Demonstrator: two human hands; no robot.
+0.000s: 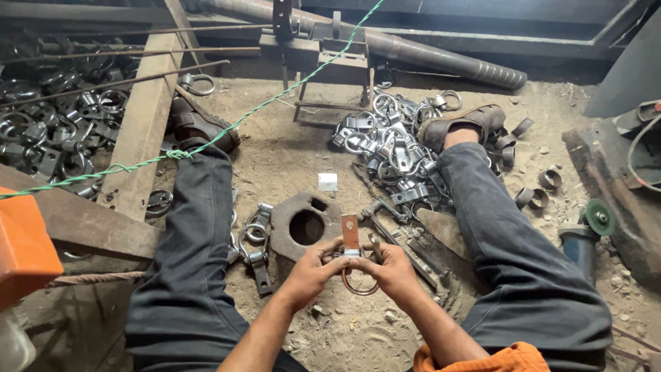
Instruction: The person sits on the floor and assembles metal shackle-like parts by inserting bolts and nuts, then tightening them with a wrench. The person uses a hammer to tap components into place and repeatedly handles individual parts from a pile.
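Copper-coloured strap and ring point(351, 256) sit between both hands, low in the middle of the view, above the sandy floor point(358, 324) between the outstretched legs. Left hand point(313, 270) closes its grip on the piece's left side; right hand point(391, 267) closes on its right side, fingers curled round the ring, the flat strap standing upright above them. Just beyond lies a rusty plate point(306, 224) with a round hole, a few ring clamps point(255, 241) to its left. Farther off, a shiny clamp pile point(389, 148) rests by the right foot. A green rope point(206, 141) crosses the left leg. Beyond stands a small stand point(330, 62).
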